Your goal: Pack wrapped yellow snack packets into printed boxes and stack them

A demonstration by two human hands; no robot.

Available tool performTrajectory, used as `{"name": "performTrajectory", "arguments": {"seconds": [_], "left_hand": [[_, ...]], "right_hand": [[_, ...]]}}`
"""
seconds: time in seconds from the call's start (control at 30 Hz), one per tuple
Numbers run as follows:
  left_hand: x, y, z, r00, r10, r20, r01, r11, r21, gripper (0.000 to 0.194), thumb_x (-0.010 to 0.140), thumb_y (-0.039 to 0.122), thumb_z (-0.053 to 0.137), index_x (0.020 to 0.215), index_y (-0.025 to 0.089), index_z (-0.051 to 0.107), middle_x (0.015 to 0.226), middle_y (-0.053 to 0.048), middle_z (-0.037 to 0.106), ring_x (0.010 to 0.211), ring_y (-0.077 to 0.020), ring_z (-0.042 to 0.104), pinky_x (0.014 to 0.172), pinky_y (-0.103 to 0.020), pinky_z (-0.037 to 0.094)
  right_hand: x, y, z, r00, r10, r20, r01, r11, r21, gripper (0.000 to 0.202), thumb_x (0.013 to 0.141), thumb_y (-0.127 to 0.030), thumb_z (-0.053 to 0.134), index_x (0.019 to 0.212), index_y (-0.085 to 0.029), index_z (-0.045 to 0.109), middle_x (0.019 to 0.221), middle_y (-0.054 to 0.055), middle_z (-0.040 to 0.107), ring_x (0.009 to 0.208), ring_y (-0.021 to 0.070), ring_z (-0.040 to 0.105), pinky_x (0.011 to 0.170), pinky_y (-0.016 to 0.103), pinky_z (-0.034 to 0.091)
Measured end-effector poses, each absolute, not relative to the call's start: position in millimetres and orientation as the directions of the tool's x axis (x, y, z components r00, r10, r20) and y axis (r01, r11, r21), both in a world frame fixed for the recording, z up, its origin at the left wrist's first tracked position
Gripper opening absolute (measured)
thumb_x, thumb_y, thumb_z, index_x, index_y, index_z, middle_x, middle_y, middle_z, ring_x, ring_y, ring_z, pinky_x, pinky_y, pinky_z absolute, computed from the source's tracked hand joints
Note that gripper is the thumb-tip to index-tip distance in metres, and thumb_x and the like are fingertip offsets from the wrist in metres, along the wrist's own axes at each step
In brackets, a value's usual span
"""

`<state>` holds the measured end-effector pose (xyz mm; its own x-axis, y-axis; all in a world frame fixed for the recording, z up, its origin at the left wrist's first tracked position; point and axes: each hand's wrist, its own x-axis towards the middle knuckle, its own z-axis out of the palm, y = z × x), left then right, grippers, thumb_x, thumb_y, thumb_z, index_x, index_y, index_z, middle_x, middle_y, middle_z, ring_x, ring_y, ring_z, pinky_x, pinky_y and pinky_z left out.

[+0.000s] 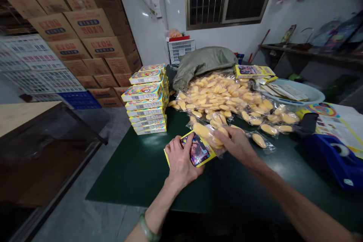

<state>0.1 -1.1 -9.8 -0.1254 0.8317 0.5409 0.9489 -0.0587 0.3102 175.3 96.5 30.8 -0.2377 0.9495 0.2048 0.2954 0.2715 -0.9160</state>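
One yellow box (198,150) (picture side up) under the left grip (181,159).

Green table (124,181), stacked boxes (144,105), heaped wrapped yellow pieces (215,96), grey-green sack (205,60), pale basin (315,95), tape dispenser (330,160)

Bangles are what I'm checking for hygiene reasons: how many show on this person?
1. The pale green bangle circles the wrist behind the left hand. None shows behind the right hand; any higher up either arm would be out of view.
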Motion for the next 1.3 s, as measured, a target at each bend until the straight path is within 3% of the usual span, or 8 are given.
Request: {"name": "performTrajectory", "arguments": {"seconds": [0.2, 0.4, 0.7, 0.83, 0.93, 1.13, 1.23, 1.3], "left_hand": [[-3.9, -1.2, -14.6, -0.182, 0.824, 0.537, 0.94, -0.014, 0.341, 0.091, 0.049, 0.041, 0.073, 0.132, 0.02, 0.043, 0.115, -0.014, 0.044, 0.102, -0.0317, 0.045, 0.084, -0.045, 0.036], [-5.5, -4.2, -16.3, -0.184, 0.821, 0.54, 0.946, -0.002, 0.324, 0.088, 0.05, 0.041, 0.073, 0.131, 0.02, 0.045, 0.116, -0.014, 0.044, 0.103, -0.0321, 0.045, 0.084, -0.045, 0.035], [1.9, -5.1, -19.3, -0.137, 0.751, 0.646, 0.95, -0.086, 0.301, 0.083, 0.055, 0.043, 0.071, 0.13, 0.021, 0.045, 0.119, -0.015, 0.042, 0.105, -0.0312, 0.046, 0.085, -0.044, 0.034], [-1.3, -3.6, -20.5, -0.121, 0.76, 0.638, 0.964, -0.065, 0.259, 0.085, 0.053, 0.038, 0.072, 0.132, 0.022, 0.044, 0.119, -0.015, 0.041, 0.106, -0.0328, 0.045, 0.086, -0.046, 0.035], [-2.0, -3.6, -23.1, -0.175, 0.75, 0.638, 0.95, -0.042, 0.311, 0.091, 0.053, 0.041, 0.073, 0.134, 0.019, 0.039, 0.117, -0.015, 0.043, 0.106, -0.0321, 0.046, 0.086, -0.046, 0.037], [-0.3, -14.6, -30.5, -0.261, 0.676, 0.689, 0.899, -0.09, 0.429, 0.095, 0.055, 0.041, 0.074, 0.137, 0.019, 0.033, 0.119, -0.015, 0.044, 0.109, -0.0325, 0.047, 0.089, -0.049, 0.041], [-18.7, -32.1, -33.2, -0.467, 0.614, 0.636, 0.785, -0.042, 0.617, 0.104, 0.052, 0.046, 0.078, 0.14, 0.02, 0.028, 0.122, -0.014, 0.045, 0.109, -0.0321, 0.049, 0.09, -0.049, 0.045], [-34.5, -46.6, -32.1, -0.636, 0.522, 0.568, 0.659, -0.014, 0.752, 0.108, 0.052, 0.046, 0.08, 0.141, 0.021, 0.024, 0.125, -0.014, 0.046, 0.11, -0.0308, 0.051, 0.092, -0.046, 0.046]], "right_hand": [[175.6, 87.5, 21.9, -0.161, 0.886, 0.435, 0.427, 0.46, -0.779, 0.046, 0.074, -0.045, 0.059, 0.109, -0.015, 0.056, 0.096, 0.011, 0.059, 0.075, 0.0193, 0.054, 0.063, 0.032, 0.045], [184.1, 79.7, 42.6, -0.244, 0.896, 0.37, 0.404, 0.441, -0.801, 0.02, 0.067, -0.037, 0.063, 0.071, -0.021, 0.051, 0.054, -0.004, 0.047, 0.046, 0.0102, 0.04, 0.043, 0.023, 0.033], [170.0, 77.9, 29.8, -0.481, 0.775, 0.411, 0.534, 0.63, -0.564, 0.015, 0.072, -0.02, 0.051, 0.06, -0.02, 0.044, 0.056, -0.002, 0.048, 0.051, 0.0105, 0.041, 0.049, 0.023, 0.031], [161.7, 77.9, 27.2, -0.614, 0.726, 0.31, 0.39, 0.62, -0.681, 0.018, 0.082, -0.022, 0.043, 0.069, -0.018, 0.055, 0.065, 0.002, 0.057, 0.058, 0.0129, 0.05, 0.054, 0.025, 0.039], [163.5, 80.2, 34.4, -0.763, 0.614, 0.201, 0.196, 0.516, -0.834, 0.029, 0.09, -0.03, 0.039, 0.103, -0.017, 0.062, 0.09, 0.007, 0.067, 0.077, 0.0162, 0.061, 0.064, 0.027, 0.049], [150.0, 52.0, 57.8, -0.853, 0.454, 0.258, 0.07, 0.589, -0.805, 0.033, 0.089, -0.028, 0.047, 0.12, -0.018, 0.055, 0.109, 0.01, 0.065, 0.091, 0.0187, 0.062, 0.083, 0.033, 0.05], [146.5, 56.1, 62.5, -0.676, 0.607, 0.418, -0.047, 0.531, -0.846, 0.035, 0.091, -0.032, 0.045, 0.123, -0.019, 0.052, 0.114, 0.01, 0.063, 0.087, 0.016, 0.065, 0.075, 0.028, 0.052], [142.1, 76.4, 54.8, -0.417, 0.807, 0.419, 0.096, 0.498, -0.862, 0.034, 0.093, -0.033, 0.039, 0.119, -0.017, 0.055, 0.106, 0.009, 0.065, 0.077, 0.014, 0.065, 0.066, 0.026, 0.052]]}}
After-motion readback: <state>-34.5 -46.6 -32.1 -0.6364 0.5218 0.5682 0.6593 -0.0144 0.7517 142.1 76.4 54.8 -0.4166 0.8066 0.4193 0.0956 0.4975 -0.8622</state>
